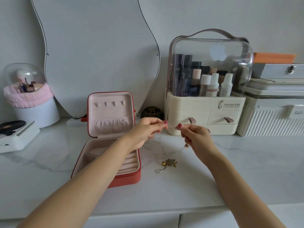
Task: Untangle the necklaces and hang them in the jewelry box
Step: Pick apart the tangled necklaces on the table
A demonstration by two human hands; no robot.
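A red jewelry box [131,178] with pink lining stands open on the white counter, its upright lid [110,112] carrying several small hooks with nothing on them. My left hand [148,130] and my right hand [192,135] are raised just right of the box, each pinching one end of a thin silver necklace [171,125] stretched between the fingertips. Loose chain [160,143] dangles below my hands toward the counter. A tangled heap of gold and silver necklaces [167,164] lies on the counter under my hands.
A cream cosmetics organiser [205,116] with a clear dome stands close behind my hands. White storage cases [271,117] sit at the right. A wavy mirror [98,55] leans on the wall, a pink-trimmed container [32,104] and a white device [16,137] at the left.
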